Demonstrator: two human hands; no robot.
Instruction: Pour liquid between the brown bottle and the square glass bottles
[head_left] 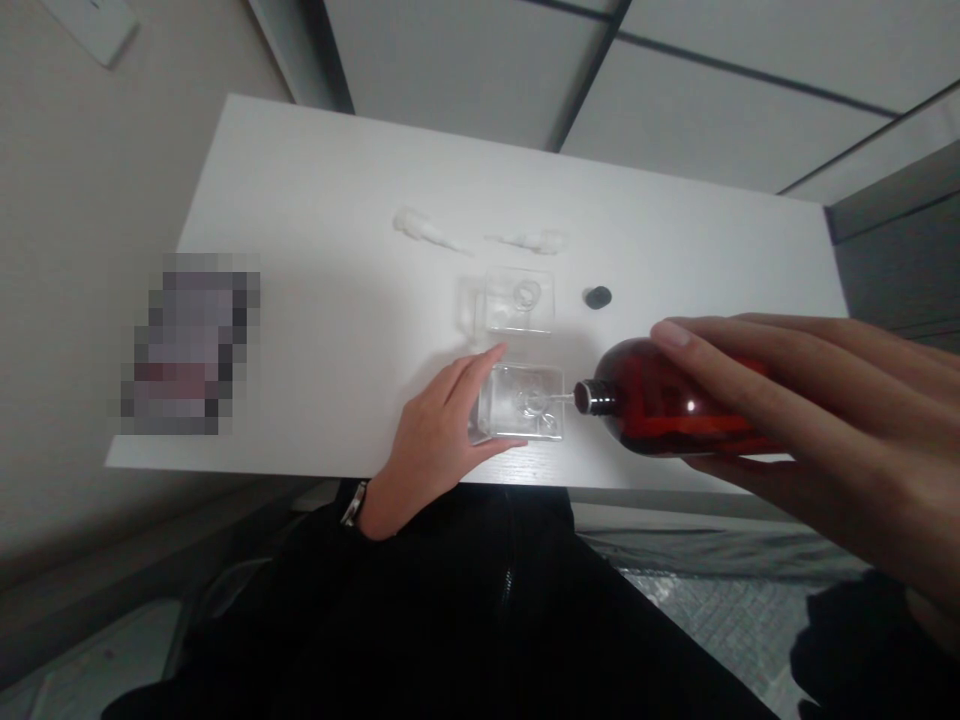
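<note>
Red translucent bottle (679, 410) tilts, glossy and round-shouldered.

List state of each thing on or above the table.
Red bottle: uncapped, tipped, pouring, in right hand
Near clear container: open, held by left hand, receiving the stream
Far clear container: standing, untouched
Black cap: off, set aside
Pale nozzles: both lying down
Pixelated item: can't tell

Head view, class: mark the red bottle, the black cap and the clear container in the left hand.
Red bottle (671, 410): head view, its body.
Black cap (599, 297): head view, its middle.
Clear container (534, 367): head view, its far rim.
</note>
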